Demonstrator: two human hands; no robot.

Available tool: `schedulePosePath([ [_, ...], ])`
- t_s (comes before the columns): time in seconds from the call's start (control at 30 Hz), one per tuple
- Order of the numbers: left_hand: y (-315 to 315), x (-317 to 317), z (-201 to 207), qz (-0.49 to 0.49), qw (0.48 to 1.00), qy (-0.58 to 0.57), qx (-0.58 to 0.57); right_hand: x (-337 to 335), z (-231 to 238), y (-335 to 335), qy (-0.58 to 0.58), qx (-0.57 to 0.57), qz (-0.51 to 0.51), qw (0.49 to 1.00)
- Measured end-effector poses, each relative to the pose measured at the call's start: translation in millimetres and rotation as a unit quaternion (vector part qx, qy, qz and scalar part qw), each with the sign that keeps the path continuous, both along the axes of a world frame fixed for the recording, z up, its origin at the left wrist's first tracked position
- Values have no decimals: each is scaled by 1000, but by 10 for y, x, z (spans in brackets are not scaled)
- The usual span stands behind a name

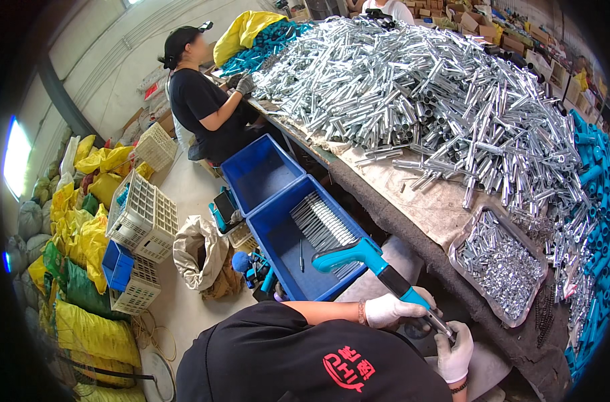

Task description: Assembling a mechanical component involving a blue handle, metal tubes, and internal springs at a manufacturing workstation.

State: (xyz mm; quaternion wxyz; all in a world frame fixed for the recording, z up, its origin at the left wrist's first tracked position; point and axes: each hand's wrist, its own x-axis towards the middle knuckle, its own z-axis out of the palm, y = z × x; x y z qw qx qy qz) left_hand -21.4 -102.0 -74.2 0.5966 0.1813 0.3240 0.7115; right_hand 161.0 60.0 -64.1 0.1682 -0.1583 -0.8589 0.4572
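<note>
Both my hands wear white gloves. My left hand [393,310] is wrapped round the lower shaft of a teal-and-black hand tool [363,254] with a bent handle. The handle points up and to the left, over the blue bin. At the tool's lower end, the fingers of my right hand [456,352] close on its silvery metal tip [442,327]; whether a small loose part is also between them is hidden. A blue bin [268,251] just beyond holds a row of slim silvery rods [323,222] and one separate dark rod [301,256].
A big heap of metal tubes [412,87] covers the table. A tray of small metal parts [502,268] lies at right, beside teal tubes [596,268]. Another blue bin [261,171] adjoins mine. A co-worker [201,100] stands far left. White crates [144,218] and sacks [97,231] fill the left.
</note>
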Motion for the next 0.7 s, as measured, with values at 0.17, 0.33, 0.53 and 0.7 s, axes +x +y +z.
schedulePosePath([
  [0.17,-7,7,8,11,1000,-3,-1,-26,5,13,-1,25,10,1000],
  [0.33,-10,12,-2,9,1000,-9,-2,-18,1,1,7,28,9,1000],
  [0.53,-15,7,6,4,1000,-6,-3,-18,8,-1,3,23,10,1000],
  [0.7,-2,5,-24,5,1000,-1,-4,-23,13,-1,7,26,5,1000],
])
